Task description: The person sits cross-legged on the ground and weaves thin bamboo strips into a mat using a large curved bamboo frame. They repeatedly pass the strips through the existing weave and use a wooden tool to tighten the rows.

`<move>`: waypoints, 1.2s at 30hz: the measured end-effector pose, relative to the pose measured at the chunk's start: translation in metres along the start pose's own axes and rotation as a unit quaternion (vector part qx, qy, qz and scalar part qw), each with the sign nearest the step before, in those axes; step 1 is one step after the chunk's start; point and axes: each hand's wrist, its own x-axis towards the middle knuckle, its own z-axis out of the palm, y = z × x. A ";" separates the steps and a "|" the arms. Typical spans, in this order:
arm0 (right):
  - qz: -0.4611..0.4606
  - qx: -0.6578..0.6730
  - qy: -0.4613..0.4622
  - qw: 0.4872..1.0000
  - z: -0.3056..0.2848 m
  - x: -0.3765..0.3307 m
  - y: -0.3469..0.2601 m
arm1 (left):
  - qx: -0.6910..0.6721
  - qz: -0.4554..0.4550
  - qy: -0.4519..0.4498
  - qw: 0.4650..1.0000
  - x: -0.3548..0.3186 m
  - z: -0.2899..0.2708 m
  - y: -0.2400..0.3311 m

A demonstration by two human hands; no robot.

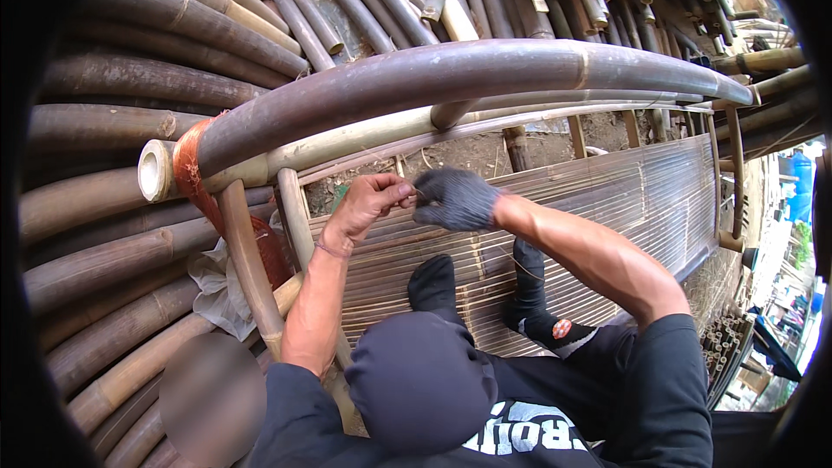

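Note:
My bare left hand (371, 206) is raised over the slatted bamboo seat (598, 199), its thumb and fingertips pinched together. Against those fingertips lies my right hand (458, 199), in a grey knit glove with the fingers curled in. Whatever is between the two hands is too small to make out. A thin, light strand (523, 276) loops below my right forearm, near my right foot; where it ends is not visible. Beyond the hands runs the bench's thick, dark bamboo rail (451, 69). Orange-red wrapping (189, 160) binds the rail's left end.
My feet, in dark socks (433, 282), rest on the slats. Long bamboo poles (121, 173) are stacked at the left, and cut lengths (373, 9) lie beyond the rail. Another person's blurred head (212, 399) is at the lower left. A blue container (799, 186) stands far right.

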 end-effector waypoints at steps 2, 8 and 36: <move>0.022 0.090 -0.031 0.995 0.004 -0.036 0.014 | 0.004 0.006 -0.002 1.000 0.003 -0.003 -0.005; 0.055 0.073 -0.032 0.995 -0.042 -0.176 0.059 | 0.059 -0.039 0.139 0.988 0.017 -0.005 -0.041; 0.346 -0.508 0.154 0.774 -0.198 -0.572 0.082 | 0.401 0.164 0.283 0.855 0.015 -0.017 -0.087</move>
